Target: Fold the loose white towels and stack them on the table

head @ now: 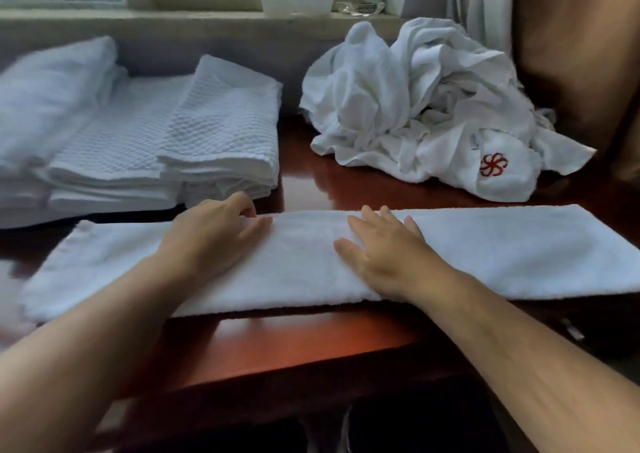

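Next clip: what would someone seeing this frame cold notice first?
Two bare hands lie on a long folded white towel stretched across the near side of the wooden table: the right hand flat, the left hand with fingers bent at its far edge. Behind on the right sits a crumpled towel heap showing a red logo; on the left stand stacks of folded towels.
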The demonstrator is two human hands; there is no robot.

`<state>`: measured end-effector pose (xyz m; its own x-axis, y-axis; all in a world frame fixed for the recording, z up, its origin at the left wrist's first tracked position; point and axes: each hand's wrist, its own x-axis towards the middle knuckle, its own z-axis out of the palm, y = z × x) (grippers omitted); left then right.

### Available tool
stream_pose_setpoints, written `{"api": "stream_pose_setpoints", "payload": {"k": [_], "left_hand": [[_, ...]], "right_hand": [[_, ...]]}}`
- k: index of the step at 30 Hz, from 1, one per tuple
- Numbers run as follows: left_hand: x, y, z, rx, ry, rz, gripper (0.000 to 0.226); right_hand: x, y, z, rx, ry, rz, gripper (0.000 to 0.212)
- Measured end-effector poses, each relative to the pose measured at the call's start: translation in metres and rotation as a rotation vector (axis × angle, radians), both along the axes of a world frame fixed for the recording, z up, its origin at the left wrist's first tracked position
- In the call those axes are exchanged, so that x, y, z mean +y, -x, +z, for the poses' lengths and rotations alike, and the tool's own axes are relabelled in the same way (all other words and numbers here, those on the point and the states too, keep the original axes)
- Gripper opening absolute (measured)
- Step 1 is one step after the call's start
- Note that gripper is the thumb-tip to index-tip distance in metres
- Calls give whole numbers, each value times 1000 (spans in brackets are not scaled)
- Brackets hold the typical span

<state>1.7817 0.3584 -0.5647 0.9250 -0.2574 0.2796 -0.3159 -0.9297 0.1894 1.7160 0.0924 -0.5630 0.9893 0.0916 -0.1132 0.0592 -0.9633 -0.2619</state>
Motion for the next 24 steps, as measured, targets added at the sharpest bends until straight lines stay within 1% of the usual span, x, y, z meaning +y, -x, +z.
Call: {"api": "stream_pose_setpoints", "payload": {"k": [3,7,8,9,10,12,13,14,16,18,20,24], "left_hand": [[7,-9,10,-69,-29,-28,41],[9,-7,10,-55,-86,-66,32],[11,-4,7,-60,-81,-54,33],[15,1,3,-53,-74,-35,38],[19,6,0,-22,-71,-12,49],[32,18,-7,87,-71,42,72],[38,23,-11,137,-66,71,78],[45,27,-13,171,-61,98,79],[57,34,-16,201,-57,148,76],[73,41,-15,231,-55,236,74],[96,47,-14,275,-58,363,69],[144,57,-10,378,-11,651,64]], "right_hand": [[6,-4,-3,4,-9,17,73],[7,-2,-5,-19,31,24,70],[7,-1,-6,-20,36,27,69],[7,0,-5,-11,44,26,69],[7,0,-4,7,59,17,69],[12,-4,0,54,108,-37,72],[19,-6,3,67,132,-63,75],[30,-10,6,62,144,-64,76],[65,-17,9,15,107,48,77],[107,-19,9,-21,47,217,76],[139,-19,3,-36,55,323,75],[154,-21,-12,-89,100,361,77]]}}
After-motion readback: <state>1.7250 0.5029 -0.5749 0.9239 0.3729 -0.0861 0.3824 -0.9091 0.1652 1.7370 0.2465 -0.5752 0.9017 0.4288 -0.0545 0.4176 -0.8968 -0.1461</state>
